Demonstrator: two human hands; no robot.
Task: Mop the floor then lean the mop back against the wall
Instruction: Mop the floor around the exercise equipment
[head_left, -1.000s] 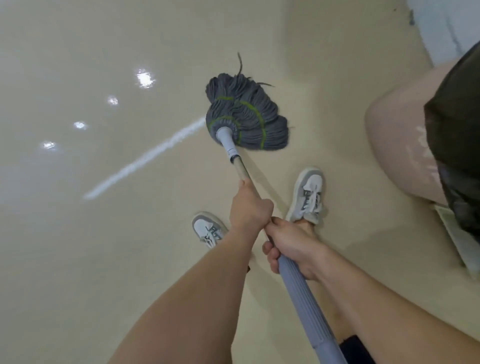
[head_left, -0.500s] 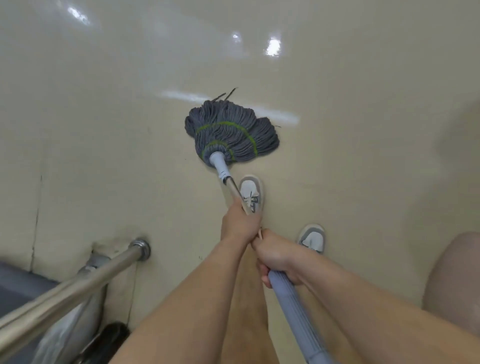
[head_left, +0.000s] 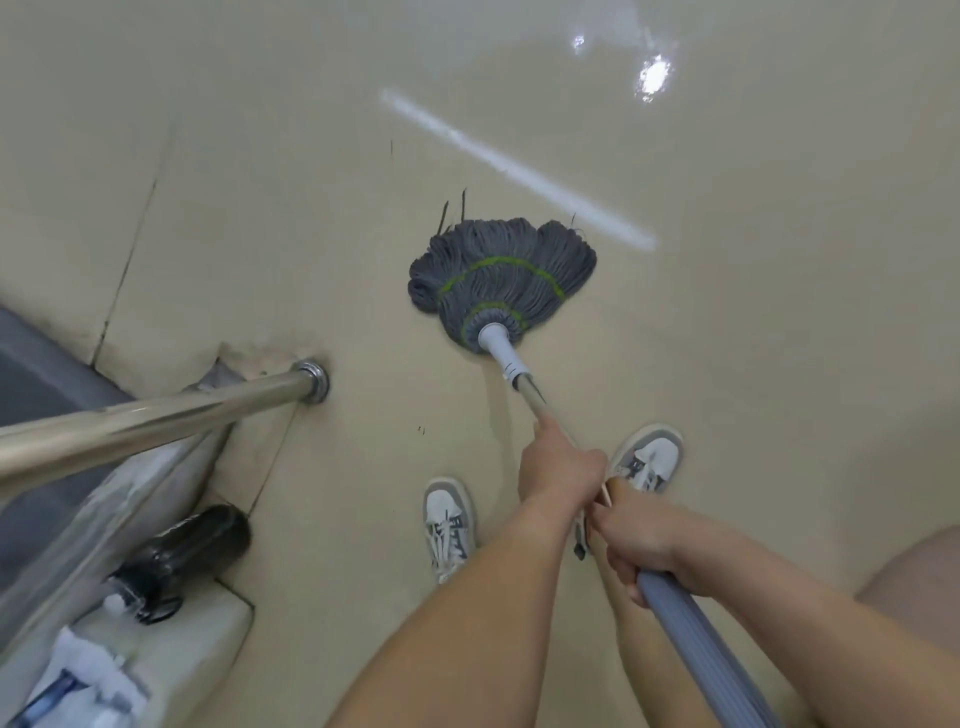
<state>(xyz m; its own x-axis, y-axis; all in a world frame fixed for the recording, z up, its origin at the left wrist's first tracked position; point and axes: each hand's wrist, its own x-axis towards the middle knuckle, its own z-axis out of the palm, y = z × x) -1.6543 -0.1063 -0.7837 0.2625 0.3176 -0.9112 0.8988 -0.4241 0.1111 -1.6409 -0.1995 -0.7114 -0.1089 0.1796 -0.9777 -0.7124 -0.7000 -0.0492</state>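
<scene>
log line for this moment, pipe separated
phase: mopping | left hand: grips handle | right hand: grips handle nearer the body | mop head: on floor | lean step: not yet done

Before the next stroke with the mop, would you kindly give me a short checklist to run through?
1. Grip: left hand and right hand both hold the mop handle: ok.
2. Mop head spread on the floor: ok.
3. Metal rail stands to the left, apart from the mop head: ok.
4. Both shoes behind the mop head, not under it: ok.
5. Dark bottle lies by the rail, off to the left of the mop: ok.
6. Floor ahead wet or slippery: cannot tell, only glare shows.
</scene>
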